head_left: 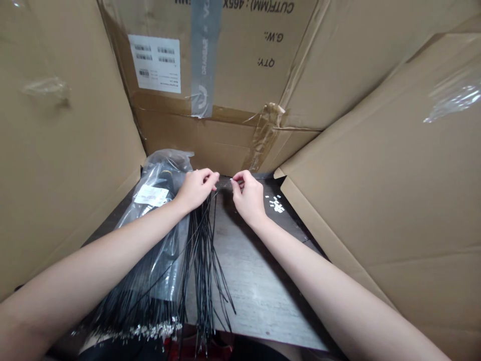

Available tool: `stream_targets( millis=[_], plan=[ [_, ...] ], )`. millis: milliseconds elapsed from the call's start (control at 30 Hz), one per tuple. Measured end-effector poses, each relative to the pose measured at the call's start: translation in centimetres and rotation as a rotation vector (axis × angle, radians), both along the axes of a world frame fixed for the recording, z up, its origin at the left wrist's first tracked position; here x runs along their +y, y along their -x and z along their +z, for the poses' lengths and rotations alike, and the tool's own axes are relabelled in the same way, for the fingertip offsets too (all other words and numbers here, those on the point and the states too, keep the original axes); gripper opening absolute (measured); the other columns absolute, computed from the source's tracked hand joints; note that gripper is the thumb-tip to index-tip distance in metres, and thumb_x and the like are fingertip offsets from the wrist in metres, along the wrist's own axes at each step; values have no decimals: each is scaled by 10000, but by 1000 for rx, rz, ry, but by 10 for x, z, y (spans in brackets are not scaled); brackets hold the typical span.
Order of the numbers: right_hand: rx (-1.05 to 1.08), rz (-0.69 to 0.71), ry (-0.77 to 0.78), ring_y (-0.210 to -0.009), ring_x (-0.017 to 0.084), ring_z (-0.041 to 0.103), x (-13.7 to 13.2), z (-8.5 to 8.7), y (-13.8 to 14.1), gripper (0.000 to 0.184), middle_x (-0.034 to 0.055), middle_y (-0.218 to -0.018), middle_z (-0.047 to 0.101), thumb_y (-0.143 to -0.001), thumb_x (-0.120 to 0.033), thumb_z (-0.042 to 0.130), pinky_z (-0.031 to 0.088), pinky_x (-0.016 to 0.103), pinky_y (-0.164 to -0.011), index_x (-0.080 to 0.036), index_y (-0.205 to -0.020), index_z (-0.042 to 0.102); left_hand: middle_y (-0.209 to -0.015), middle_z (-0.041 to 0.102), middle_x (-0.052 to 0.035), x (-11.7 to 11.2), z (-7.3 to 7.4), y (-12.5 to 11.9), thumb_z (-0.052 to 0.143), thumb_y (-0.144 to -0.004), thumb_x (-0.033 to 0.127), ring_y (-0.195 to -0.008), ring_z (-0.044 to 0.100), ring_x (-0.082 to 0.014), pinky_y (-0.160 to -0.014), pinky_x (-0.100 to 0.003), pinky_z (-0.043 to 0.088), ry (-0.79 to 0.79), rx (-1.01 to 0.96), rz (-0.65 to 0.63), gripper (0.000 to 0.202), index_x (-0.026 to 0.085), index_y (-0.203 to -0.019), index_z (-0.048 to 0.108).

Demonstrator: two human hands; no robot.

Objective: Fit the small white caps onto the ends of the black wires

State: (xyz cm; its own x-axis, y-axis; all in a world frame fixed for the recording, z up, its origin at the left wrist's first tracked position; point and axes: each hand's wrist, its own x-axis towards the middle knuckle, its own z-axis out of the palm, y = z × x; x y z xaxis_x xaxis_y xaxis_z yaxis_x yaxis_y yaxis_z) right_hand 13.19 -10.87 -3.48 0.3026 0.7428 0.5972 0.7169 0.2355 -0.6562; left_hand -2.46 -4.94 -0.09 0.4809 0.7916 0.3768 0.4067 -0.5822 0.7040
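My left hand is closed in a pinch on a thin dark wire, just above a loose bunch of black wires. To its right, my right hand pinches a tiny white piece between thumb and fingertip. A fine line of wire runs between the two hands; whether it touches the white piece is too small to tell. Beneath my left forearm lies a clear plastic bag full of black wires, with shiny ends sticking out near me. Small white pieces lie scattered beyond my right hand.
Cardboard walls enclose the work surface: a left panel, a taped, printed back panel and a right panel. The bag carries a white label. Wire ends hang over the near edge.
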Motion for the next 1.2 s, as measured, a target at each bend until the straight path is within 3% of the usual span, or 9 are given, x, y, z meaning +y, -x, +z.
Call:
stream_targets(
  millis=[67, 167, 267, 467, 767, 933, 1000, 1067, 1200],
  plan=[
    [-6, 22, 7, -727, 202, 626, -1, 1, 0, 76, 60, -804, 666, -865, -215, 499, 500, 336, -725, -212, -811, 552, -645, 700, -8, -5, 0, -2, 582, -858, 315, -614, 642, -144, -646, -254, 481, -7, 48, -127, 214, 172, -733, 679],
    [3, 47, 8, -730, 199, 641, -1, 0, 1, 94, 58, -818, 693, -867, -225, 513, 509, 333, -727, -210, -809, 586, -695, 717, -14, -5, -3, -3, 667, -774, 251, -647, 666, -148, -652, -250, 496, 6, 57, -182, 90, 165, -796, 679],
    [22, 55, 6, -742, 204, 655, -1, 0, 0, 116, 69, -853, 711, -882, -251, 516, 519, 333, -719, -206, -849, 617, -709, 713, -20, -1, -4, -1, 674, -754, 216, -662, 674, -156, -654, -258, 501, -24, 65, -97, 72, 171, -800, 642],
    [-35, 51, 31, -709, 191, 651, 2, -3, 0, 141, 76, -893, 716, -879, -223, 515, 517, 328, -726, -187, -930, 642, -717, 710, -16, 1, -1, 7, 646, -787, 212, -695, 662, -186, -668, -292, 472, -154, 121, 242, 40, 203, -822, 631],
    [-74, 111, 134, -649, 166, 621, 6, -8, 1, 226, 52, -854, 705, -834, -185, 545, 506, 321, -736, -175, -1053, 600, -898, 702, -58, 7, -1, 7, 548, -863, 203, -793, 633, -177, -734, -299, 467, -208, 39, 270, 83, 182, -882, 627],
    [-131, 84, 138, -714, 183, 623, 6, -8, -1, 199, 68, -892, 695, -854, -173, 512, 501, 329, -768, -179, -1022, 617, -830, 683, -36, 4, 5, 6, 520, -872, 187, -721, 611, -144, -713, -273, 468, -219, -73, 254, 103, 172, -873, 622],
    [-177, 56, 154, -742, 191, 618, 5, -7, -1, 174, 81, -922, 683, -866, -170, 497, 497, 331, -772, -180, -977, 631, -804, 677, -25, -2, 15, 5, 525, -871, 196, -668, 597, -123, -676, -254, 469, -203, -131, 218, 101, 168, -868, 622],
    [-241, 45, 187, -766, 200, 610, 3, -6, -1, 155, 82, -914, 669, -868, -165, 496, 489, 328, -771, -187, -918, 641, -789, 670, -19, -10, 33, 7, 546, -867, 219, -631, 581, -107, -632, -236, 466, -181, -188, 153, 98, 163, -883, 625],
    [-347, 32, 225, -842, 223, 606, 1, -3, -2, 151, 86, -891, 655, -871, -163, 498, 469, 331, -797, -190, -870, 647, -789, 661, -19, -35, 96, 24, 605, -841, 259, -713, 626, -126, -649, -237, 496, -104, -214, -35, 139, 155, -922, 649]
  ],
)
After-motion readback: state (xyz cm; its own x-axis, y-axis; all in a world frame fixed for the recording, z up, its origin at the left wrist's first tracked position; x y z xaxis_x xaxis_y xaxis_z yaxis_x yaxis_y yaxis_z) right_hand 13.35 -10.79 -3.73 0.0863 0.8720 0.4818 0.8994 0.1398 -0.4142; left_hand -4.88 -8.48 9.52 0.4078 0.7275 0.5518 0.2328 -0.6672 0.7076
